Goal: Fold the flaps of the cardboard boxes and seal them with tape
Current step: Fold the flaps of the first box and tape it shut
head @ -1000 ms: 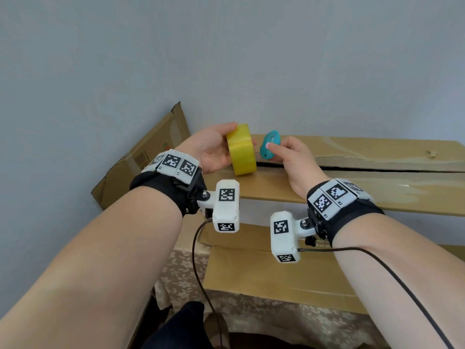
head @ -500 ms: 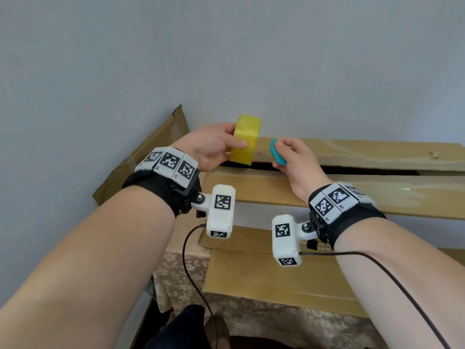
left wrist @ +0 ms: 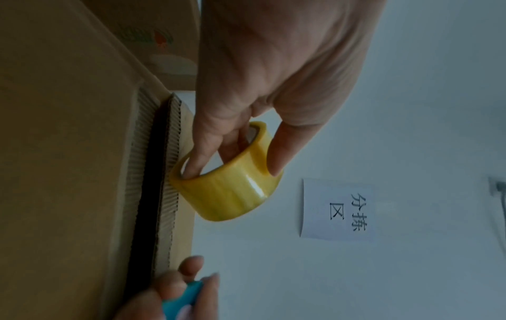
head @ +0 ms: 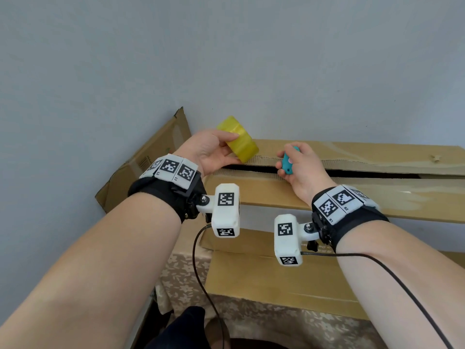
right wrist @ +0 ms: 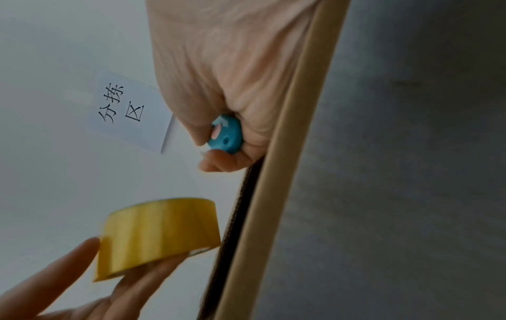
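Backdrop: pale grey wall (head: 251, 59); a white paper sign (left wrist: 338, 209) with black characters is stuck to it.
Tabletop: covered by a beige floral cloth (head: 181, 280); carries the cardboard.
Cardboard box (head: 289, 278): large, brown, standing on the cloth against the wall.
Near flap (head: 377, 195): folded roughly level across the top.
Far flap (head: 364, 154): also lying roughly level; a dark gap (head: 251, 168) runs between the two corrugated edges.
Side flap (head: 143, 162): standing up at the left end, leaning towards the wall.
Tape roll (head: 239, 143): yellow, held tilted above the left end of the gap, just off the far flap's edge.
Left hand (head: 208, 152): thumb on the roll's outer face, fingers hooked inside its core; firm grip.
Cutter (head: 288, 163): small, teal, with a pink button.
Right hand (head: 299, 167): fingers curled round the cutter, over the gap, near the roll but apart from it.
Wrist gear: black straps with marker tiles; white camera pods; black cables.
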{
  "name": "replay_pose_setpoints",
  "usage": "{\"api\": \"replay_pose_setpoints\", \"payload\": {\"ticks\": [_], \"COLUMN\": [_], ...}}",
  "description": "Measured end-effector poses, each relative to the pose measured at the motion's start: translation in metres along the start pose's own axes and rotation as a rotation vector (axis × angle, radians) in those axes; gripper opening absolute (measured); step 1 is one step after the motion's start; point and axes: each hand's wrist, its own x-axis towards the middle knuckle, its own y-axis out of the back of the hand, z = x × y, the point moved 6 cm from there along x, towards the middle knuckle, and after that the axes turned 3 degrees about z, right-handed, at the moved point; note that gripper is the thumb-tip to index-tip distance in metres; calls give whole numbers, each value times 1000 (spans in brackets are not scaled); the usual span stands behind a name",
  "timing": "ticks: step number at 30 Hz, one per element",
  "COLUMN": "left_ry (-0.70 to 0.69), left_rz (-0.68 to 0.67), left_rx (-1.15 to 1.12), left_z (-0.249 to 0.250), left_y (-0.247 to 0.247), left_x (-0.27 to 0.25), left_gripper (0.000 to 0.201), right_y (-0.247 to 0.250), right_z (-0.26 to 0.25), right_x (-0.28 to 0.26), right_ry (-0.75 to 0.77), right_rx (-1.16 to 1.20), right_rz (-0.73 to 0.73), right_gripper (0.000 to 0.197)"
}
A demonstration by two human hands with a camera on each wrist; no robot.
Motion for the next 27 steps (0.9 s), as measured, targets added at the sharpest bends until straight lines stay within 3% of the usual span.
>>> {"api": "replay_pose_setpoints", "payload": {"ticks": [3, 6, 9, 12, 15, 18, 20, 23, 27], "left_ry": [41, 73, 98, 114, 110, 126, 143, 63, -12], "left_rz": [-56, -66, -52, -19, 8, 7, 44, 108, 46], "left_rx": [-53, -98, -173, -206, -201, -117, -14, 306, 528], "left_z": [-6, -13, -13, -13, -12, -10, -9, -2, 4], "left_y": [-5, -7, -6, -3, -1, -2, -1, 3, -2], "left_x": [-3, -4, -2, -1, -1, -4, -5, -4, 5], "left_gripper": [11, 6, 9, 16, 27, 15, 22, 26, 36], "right_y": [-2, -6, -11, -14, -15, -15, -15, -15, -13], "right_z": [-1, -4, -3, -2, -2, -1, 0, 0, -1], "right_x": [-2, -7, -9, -9, -9, -8, -7, -7, -8], "right_ry": [25, 79, 87, 106, 129, 142, 139, 119, 98], "right_rx": [31, -54, -112, -198, -234, -240, -233, -209, -174], "right_rz": [-54, -104, -169, -201, -208, -200, -201, -210, -215], "right_gripper": [21, 23, 15, 22, 10, 7, 11, 17, 23]}}
